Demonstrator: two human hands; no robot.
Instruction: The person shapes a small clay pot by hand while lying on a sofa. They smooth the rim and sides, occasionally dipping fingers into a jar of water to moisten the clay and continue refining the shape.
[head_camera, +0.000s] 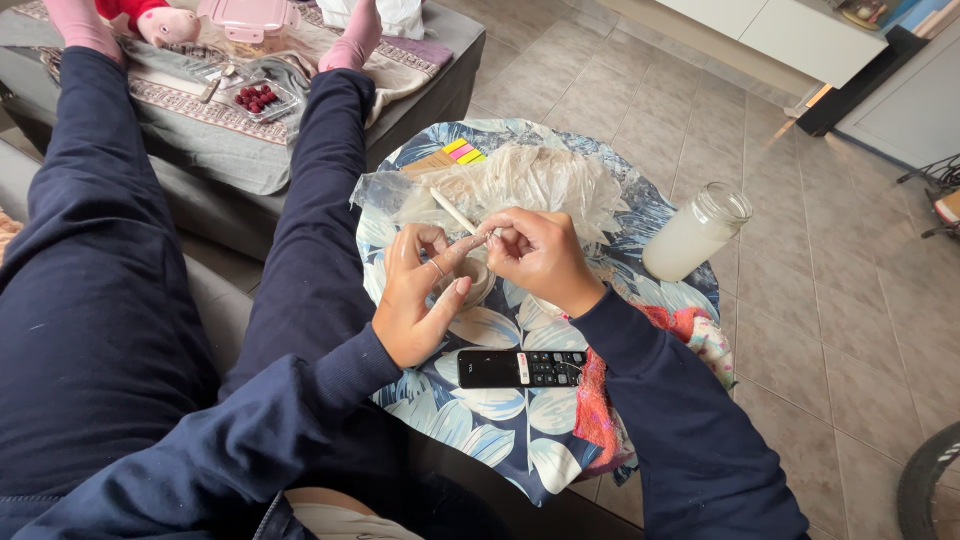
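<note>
Two hands pinched a thin pale stick over a flower-patterned tabletop.
Left hand (420, 295) and right hand (540, 255) met mid-scene, fingers together on the stick (453, 211), which slanted far-left above crumpled plastic wrap (530, 180). Nearer lay a black remote (520, 368); right stood a jar (697, 232).
</note>
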